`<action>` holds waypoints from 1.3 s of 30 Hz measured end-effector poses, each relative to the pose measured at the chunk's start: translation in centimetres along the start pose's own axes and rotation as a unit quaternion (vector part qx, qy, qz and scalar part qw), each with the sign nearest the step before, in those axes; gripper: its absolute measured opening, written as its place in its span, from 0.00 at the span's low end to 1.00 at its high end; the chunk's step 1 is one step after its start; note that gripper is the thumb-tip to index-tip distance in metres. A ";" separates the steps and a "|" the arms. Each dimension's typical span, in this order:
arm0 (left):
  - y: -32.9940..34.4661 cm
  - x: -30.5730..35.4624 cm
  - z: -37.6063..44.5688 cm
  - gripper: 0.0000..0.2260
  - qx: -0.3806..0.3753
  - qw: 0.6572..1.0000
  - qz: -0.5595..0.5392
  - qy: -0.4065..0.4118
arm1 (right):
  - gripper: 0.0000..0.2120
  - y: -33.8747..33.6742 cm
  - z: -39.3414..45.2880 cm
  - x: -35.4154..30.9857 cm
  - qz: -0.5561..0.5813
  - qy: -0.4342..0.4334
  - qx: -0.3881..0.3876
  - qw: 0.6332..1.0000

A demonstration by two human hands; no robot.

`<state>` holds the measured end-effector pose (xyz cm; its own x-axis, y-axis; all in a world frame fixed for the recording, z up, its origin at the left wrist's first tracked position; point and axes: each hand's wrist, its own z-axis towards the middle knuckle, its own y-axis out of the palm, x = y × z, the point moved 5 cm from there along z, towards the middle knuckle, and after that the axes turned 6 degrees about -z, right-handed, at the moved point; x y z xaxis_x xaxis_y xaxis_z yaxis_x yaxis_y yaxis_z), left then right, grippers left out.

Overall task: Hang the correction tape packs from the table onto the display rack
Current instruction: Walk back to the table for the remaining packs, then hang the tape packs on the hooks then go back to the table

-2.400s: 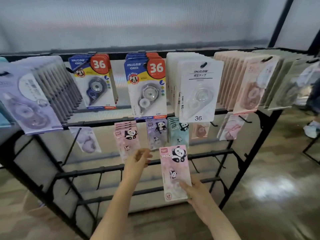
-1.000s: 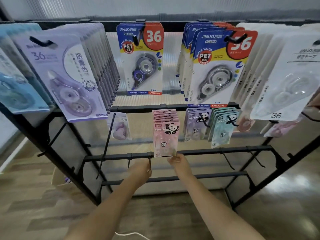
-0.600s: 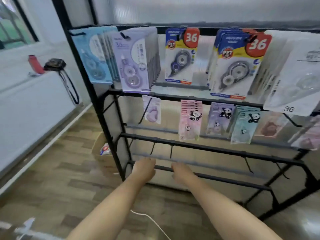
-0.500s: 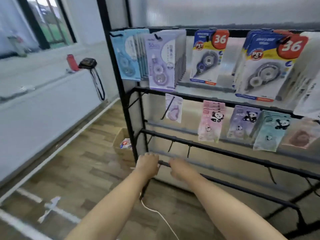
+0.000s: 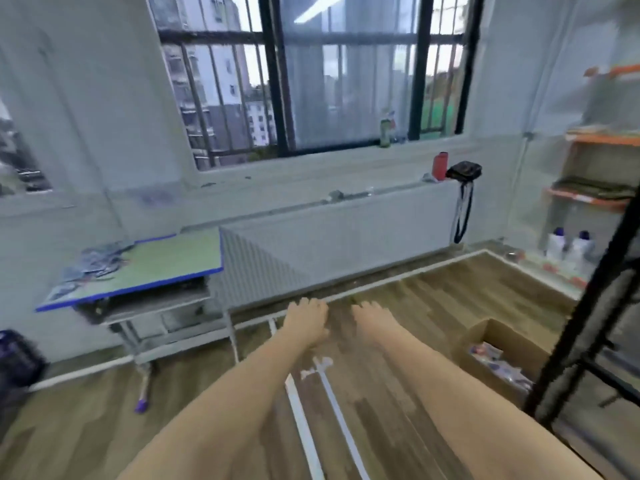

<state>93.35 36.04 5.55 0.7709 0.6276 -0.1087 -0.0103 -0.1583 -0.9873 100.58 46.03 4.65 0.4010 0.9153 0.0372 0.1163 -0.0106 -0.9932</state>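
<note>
Left hand and right hand out ahead over the floor, side by side, fingers loosely relaxed, both empty (frame blurred). Correction tape packs lie heaped on table, front-left. Display rack frame at right edge.

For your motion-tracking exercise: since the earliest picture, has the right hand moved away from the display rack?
Yes. The right hand, then holding a pink pack at the display rack, is now empty, left of the rack's edge over the floor.
</note>
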 end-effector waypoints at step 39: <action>12.8 -85.4 18.6 0.21 -0.058 0.921 -0.113 -0.368 | 0.24 -1.4 64.7 -66.9 -0.035 -0.316 -0.152 0.936</action>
<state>15.53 -5.44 0.06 0.1048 0.9945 0.0062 0.1988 -0.0148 -0.9799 14.75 10.85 -3.57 -0.2239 0.9722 -0.0682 0.4132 0.0313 -0.9101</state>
